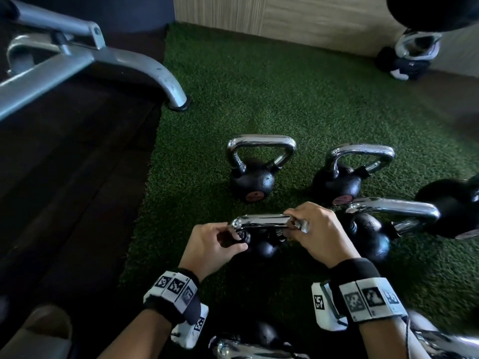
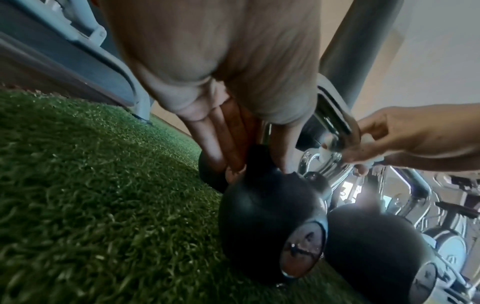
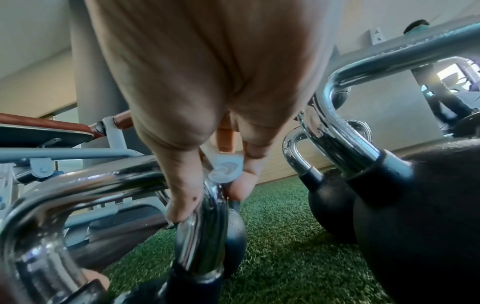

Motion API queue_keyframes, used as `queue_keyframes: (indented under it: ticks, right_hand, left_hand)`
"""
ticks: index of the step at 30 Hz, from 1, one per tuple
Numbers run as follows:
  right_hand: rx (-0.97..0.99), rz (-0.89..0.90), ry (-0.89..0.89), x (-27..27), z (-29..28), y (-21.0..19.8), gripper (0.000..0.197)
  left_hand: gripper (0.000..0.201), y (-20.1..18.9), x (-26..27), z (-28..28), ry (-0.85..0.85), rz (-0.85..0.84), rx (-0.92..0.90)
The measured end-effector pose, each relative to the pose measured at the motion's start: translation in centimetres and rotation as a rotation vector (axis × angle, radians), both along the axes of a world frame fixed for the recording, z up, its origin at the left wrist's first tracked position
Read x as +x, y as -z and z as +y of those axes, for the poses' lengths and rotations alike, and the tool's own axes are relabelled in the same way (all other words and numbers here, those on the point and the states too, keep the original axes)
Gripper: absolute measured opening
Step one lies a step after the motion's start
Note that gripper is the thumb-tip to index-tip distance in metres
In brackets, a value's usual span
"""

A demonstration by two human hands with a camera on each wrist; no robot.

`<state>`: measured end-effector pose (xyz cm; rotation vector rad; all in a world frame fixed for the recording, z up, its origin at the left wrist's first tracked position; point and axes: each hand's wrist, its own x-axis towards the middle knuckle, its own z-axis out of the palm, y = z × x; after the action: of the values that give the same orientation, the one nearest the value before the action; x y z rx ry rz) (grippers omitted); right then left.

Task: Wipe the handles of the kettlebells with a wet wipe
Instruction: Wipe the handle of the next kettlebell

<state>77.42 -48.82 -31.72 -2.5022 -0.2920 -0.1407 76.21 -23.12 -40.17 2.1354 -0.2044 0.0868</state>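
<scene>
A small black kettlebell point(image 1: 264, 248) with a chrome handle point(image 1: 261, 221) stands on the green turf just in front of me. My left hand point(image 1: 233, 240) grips it at the left end of the handle; in the left wrist view its fingers point(image 2: 228, 148) and thumb pinch the black neck of the kettlebell point(image 2: 267, 216). My right hand point(image 1: 294, 226) is curled round the handle's right corner with a white wet wipe point(image 1: 302, 225) bunched under the fingers. The right wrist view shows the wipe point(image 3: 226, 168) pressed against the chrome bar point(image 3: 202, 216).
Two more small kettlebells point(image 1: 252, 177) point(image 1: 342, 180) stand behind, and a bigger one point(image 1: 370, 234) is close on the right. Another chrome handle point(image 1: 246, 348) lies near my wrists. A grey bench frame point(image 1: 103, 55) stands at the left over dark flooring.
</scene>
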Motion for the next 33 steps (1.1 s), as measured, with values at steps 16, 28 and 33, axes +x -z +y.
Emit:
queue_keyframes:
  ticks: [16, 28, 33]
  right_hand:
    - [0.694, 0.443, 0.17, 1.8, 0.2, -13.2, 0.042]
    - [0.259, 0.535, 0.163, 6.6, -0.4, -19.8, 0.026]
    - [0.162, 0.515, 0.002, 5.5, 1.3, -20.5, 0.025]
  left_hand:
    - [0.036, -7.3, 7.1, 3.7, 0.138, 0.152, 0.166]
    - [0.038, -14.7, 10.8, 5.2, 0.298, 0.396, 0.492]
    - [0.042, -15.3, 12.5, 5.1, 0.265, 0.446, 0.623]
